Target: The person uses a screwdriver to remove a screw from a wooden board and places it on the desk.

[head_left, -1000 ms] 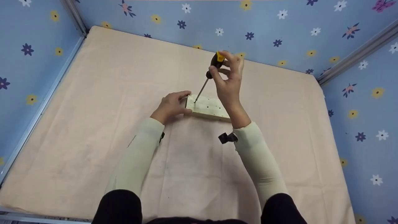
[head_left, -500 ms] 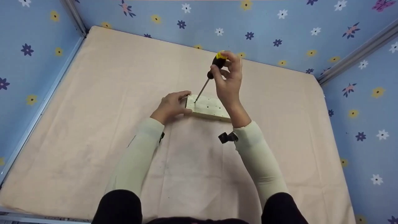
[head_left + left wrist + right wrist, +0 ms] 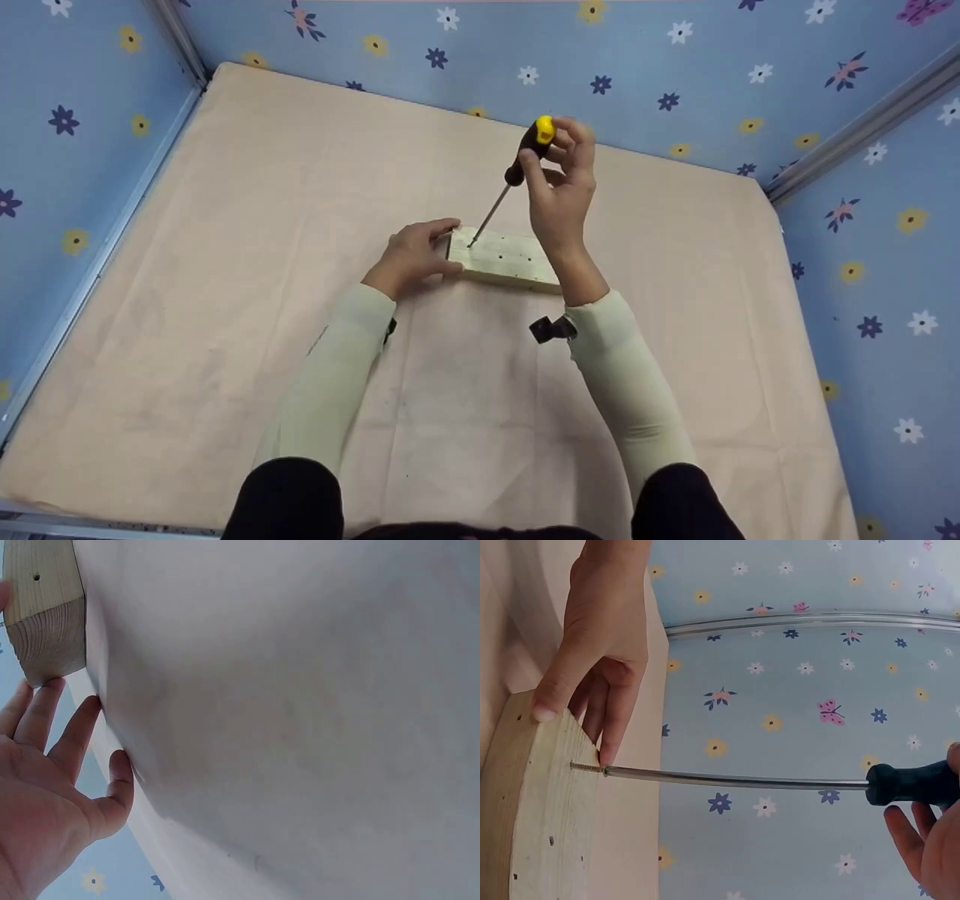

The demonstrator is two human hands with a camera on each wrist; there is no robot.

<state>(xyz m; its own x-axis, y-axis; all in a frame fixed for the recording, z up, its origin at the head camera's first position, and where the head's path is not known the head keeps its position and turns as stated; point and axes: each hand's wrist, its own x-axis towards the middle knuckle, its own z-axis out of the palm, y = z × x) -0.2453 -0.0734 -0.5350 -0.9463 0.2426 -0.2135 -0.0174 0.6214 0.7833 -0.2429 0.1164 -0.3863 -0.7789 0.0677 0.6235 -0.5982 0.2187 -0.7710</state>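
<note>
In the head view, a person's left hand (image 3: 409,259) grips one end of a wooden block (image 3: 487,256) lying nearer the far edge of the cloth-covered table (image 3: 225,300), while the right hand (image 3: 564,199) grasps a screwdriver (image 3: 534,142) by its handle. The left-wrist view shows fingertips (image 3: 51,684) against the block's end. The right-wrist view catches the screwdriver's tip meeting a screw (image 3: 585,766) standing partway out of the block.

A pale peach cloth (image 3: 225,300), creased along faint folds, spreads between light-blue panels (image 3: 510,45) printed with white, yellow and dark-blue flowers (image 3: 448,19). Silvery metal posts (image 3: 180,41) stand at the two far corners, while a thin metal rail (image 3: 97,277) runs beside the cloth's left edge. A pink butterfly (image 3: 924,10) decorates the far panel near its upper right
</note>
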